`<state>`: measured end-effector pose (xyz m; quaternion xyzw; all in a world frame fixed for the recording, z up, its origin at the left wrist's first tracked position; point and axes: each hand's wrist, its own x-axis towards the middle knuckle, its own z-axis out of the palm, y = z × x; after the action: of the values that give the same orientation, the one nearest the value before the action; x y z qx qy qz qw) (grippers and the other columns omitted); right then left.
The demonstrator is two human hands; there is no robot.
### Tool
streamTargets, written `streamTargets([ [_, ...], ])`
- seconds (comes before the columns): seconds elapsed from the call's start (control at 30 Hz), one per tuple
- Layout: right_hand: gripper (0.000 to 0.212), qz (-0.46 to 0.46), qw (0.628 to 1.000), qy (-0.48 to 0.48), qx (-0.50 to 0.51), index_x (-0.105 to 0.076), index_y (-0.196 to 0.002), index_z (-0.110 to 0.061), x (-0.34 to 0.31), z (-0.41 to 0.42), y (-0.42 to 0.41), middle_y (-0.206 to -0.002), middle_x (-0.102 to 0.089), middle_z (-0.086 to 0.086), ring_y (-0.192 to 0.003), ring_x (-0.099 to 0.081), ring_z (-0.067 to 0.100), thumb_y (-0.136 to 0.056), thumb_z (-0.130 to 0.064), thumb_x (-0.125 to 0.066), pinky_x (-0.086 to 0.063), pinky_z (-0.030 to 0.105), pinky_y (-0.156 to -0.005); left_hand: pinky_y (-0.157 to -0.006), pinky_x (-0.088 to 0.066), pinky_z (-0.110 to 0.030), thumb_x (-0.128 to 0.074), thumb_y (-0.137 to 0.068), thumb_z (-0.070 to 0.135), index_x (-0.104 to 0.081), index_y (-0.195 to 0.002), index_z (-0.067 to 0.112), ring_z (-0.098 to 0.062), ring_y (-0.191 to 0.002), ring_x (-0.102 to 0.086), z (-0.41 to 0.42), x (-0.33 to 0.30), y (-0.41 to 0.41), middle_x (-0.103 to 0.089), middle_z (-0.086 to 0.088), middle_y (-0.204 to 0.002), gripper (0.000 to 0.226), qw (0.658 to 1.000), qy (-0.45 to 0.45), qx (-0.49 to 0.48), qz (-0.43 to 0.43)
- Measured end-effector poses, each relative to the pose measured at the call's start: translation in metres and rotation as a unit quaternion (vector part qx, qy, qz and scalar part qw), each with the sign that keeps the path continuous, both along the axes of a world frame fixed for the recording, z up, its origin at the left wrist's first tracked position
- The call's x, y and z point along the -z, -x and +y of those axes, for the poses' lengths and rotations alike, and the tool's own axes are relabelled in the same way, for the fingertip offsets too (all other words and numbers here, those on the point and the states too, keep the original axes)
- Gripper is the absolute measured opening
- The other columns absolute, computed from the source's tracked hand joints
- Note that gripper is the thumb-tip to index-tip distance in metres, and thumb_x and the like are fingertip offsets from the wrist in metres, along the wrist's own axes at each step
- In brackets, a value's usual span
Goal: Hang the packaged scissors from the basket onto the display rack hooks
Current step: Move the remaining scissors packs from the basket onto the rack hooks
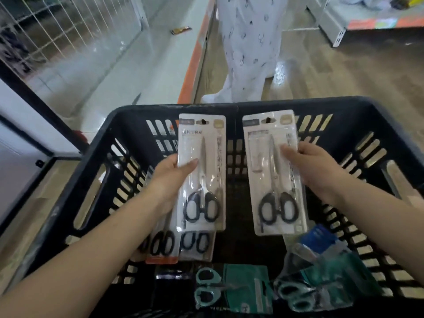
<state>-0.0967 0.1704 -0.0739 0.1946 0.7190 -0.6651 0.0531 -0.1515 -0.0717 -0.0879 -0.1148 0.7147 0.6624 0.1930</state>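
Each hand grips one pack, left hand [171, 177] and right hand [314, 167]; nothing hung, more packs [174, 245] below in the basket [390, 115].

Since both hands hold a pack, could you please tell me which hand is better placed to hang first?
Probably the left hand: the wire rack stands on that side.

Over a dark slotted basket [376, 115], the left hand [169, 177] and right hand [314, 166] each grip a white pack of black-handled scissors [202, 173] [274, 175], with teal-handled packs [231, 288] lying below.
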Motion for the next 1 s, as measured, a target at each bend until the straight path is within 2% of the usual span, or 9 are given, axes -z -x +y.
streamTargets([
  [0.13, 0.017, -0.038, 0.999, 0.003, 0.015, -0.064, -0.101, -0.017, 0.019, -0.008, -0.003, -0.095, -0.071, 0.005, -0.088, -0.068, 0.021, -0.097, -0.023, -0.048, -0.055, 0.034, -0.076, -0.064, -0.055, -0.028, -0.061, -0.09, 0.015, -0.061, -0.1, 0.017, -0.015, -0.08, -0.071, -0.001, 0.015, 0.0, -0.073, -0.002, -0.095, 0.011, 1.0, 0.009, 0.001, -0.001],
  [0.4, 0.02, -0.099, 0.994, -0.054, 0.015, -0.064, -0.105, -0.015, 0.052, -0.007, -0.003, -0.098, -0.069, 0.007, -0.09, -0.066, 0.023, -0.096, -0.028, -0.051, -0.054, 0.04, -0.084, -0.065, -0.056, -0.028, -0.061, -0.089, 0.016, -0.061, -0.104, 0.018, -0.016, -0.085, -0.07, 0.003, 0.033, 0.003, -0.071, 0.0, -0.096, 0.015, 0.998, 0.047, -0.009, -0.036],
  [0.47, 0.018, -0.132, 0.989, -0.063, 0.028, -0.064, -0.099, -0.018, 0.061, -0.008, -0.007, -0.096, -0.068, 0.006, -0.084, -0.065, 0.021, -0.096, -0.03, -0.052, -0.055, 0.034, -0.075, -0.071, -0.055, -0.03, -0.061, -0.09, 0.019, -0.059, -0.106, 0.018, -0.016, -0.087, -0.068, 0.003, 0.038, 0.0, -0.069, 0.0, -0.1, 0.017, 0.995, 0.079, -0.015, -0.052],
  [0.53, 0.015, -0.175, 0.981, -0.07, 0.044, -0.061, -0.092, -0.019, 0.065, -0.01, -0.013, -0.087, -0.066, 0.003, -0.071, -0.062, 0.015, -0.096, -0.03, -0.052, -0.049, 0.024, -0.055, -0.075, -0.054, -0.029, -0.06, -0.091, 0.021, -0.059, -0.109, 0.016, -0.014, -0.089, -0.065, 0.002, 0.042, -0.005, -0.067, 0.001, -0.104, 0.019, 0.992, 0.111, -0.015, -0.062],
  [0.63, 0.015, -0.22, 0.97, -0.09, 0.04, -0.057, -0.102, -0.016, 0.059, -0.009, -0.016, -0.089, -0.061, 0.004, -0.07, -0.057, 0.017, -0.096, -0.028, -0.051, -0.044, 0.024, -0.054, -0.079, -0.054, -0.031, -0.057, -0.093, 0.022, -0.059, -0.116, 0.016, -0.017, -0.095, -0.063, 0.001, 0.04, -0.013, -0.065, -0.001, -0.109, 0.024, 0.984, 0.146, -0.012, -0.097],
  [0.77, 0.014, -0.238, 0.968, -0.07, 0.032, -0.056, -0.106, -0.015, 0.018, -0.015, -0.008, -0.089, -0.061, 0.004, -0.07, -0.057, 0.015, -0.098, -0.023, -0.048, -0.046, 0.025, -0.056, -0.088, -0.053, -0.042, -0.057, -0.093, 0.018, -0.057, -0.121, 0.01, -0.025, -0.1, -0.063, 0.002, 0.006, -0.015, -0.065, -0.009, -0.115, 0.029, 0.975, 0.169, -0.021, -0.144],
  [0.83, 0.014, -0.245, 0.967, -0.073, 0.021, -0.057, -0.105, -0.014, -0.017, -0.023, 0.001, -0.089, -0.064, 0.005, -0.073, -0.059, 0.017, -0.097, -0.022, -0.049, -0.048, 0.028, -0.059, -0.075, -0.057, -0.035, -0.056, -0.093, 0.015, -0.056, -0.117, 0.007, -0.022, -0.089, -0.065, 0.0, -0.024, -0.01, -0.066, -0.007, -0.107, 0.025, 0.975, 0.148, -0.033, -0.162],
  [0.9, 0.018, -0.242, 0.967, -0.08, -0.008, -0.059, -0.107, -0.01, -0.06, -0.032, 0.015, -0.097, -0.065, 0.01, -0.078, -0.06, 0.021, -0.097, -0.022, -0.049, -0.048, 0.029, -0.065, -0.057, -0.052, -0.023, -0.056, -0.093, 0.014, -0.056, -0.109, 0.01, -0.014, -0.076, -0.06, -0.001, -0.068, -0.004, -0.063, -0.002, -0.095, 0.016, 0.976, 0.136, -0.048, -0.16],
  [1.0, 0.015, -0.222, 0.969, -0.097, -0.054, -0.059, -0.1, -0.013, -0.147, -0.045, 0.042, -0.095, -0.063, 0.008, -0.08, -0.058, 0.021, -0.098, -0.024, -0.048, -0.046, 0.031, -0.068, -0.058, -0.043, -0.019, -0.057, -0.093, 0.016, -0.055, -0.105, 0.013, -0.01, -0.076, -0.055, -0.009, -0.15, 0.009, -0.061, -0.002, -0.098, 0.013, 0.98, 0.146, -0.067, -0.121],
])
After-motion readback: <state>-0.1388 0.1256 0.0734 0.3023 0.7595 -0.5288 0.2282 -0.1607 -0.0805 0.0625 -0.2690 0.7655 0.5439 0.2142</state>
